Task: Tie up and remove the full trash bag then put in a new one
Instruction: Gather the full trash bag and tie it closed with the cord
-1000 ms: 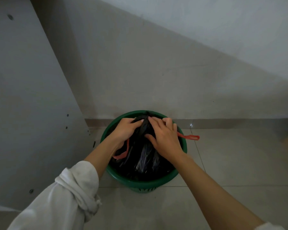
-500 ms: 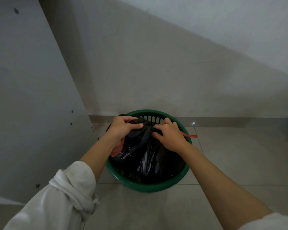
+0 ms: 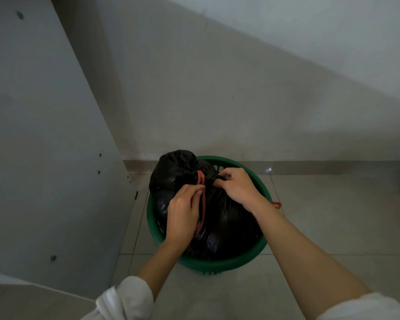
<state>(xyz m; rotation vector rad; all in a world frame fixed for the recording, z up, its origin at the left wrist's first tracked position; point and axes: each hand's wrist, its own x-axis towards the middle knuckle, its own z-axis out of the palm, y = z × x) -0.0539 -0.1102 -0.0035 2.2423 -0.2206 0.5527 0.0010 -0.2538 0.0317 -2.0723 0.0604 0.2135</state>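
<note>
Compared with one second ago, the black trash bag (image 3: 226,227) is no longer flat inside the green bin (image 3: 217,264). Its top is now gathered, and it bulges above the far left rim. Before, both hands lay on top of the plastic and the red drawstring (image 3: 203,204) hung loose at the sides. Now this string is pulled over the neck of the bag.

The left hand (image 3: 183,215) has its fingers curled and pinches the drawstring near the bag's neck; the string runs down beside the palm. The right hand (image 3: 239,189) is closed around the gathered black plastic at the neck. Whether it also holds string there, I cannot tell. The other red loop (image 3: 277,204) shows just behind the right wrist, over the bin rim.

I judge that the tying step is in progress: the mouth is closed, but I see no finished knot. The bag still sits in the bin, so the removal and the new bag are not yet done.

No brand, label or writing can be read on the bag, the bin or the wall (image 3: 217,100).
</note>
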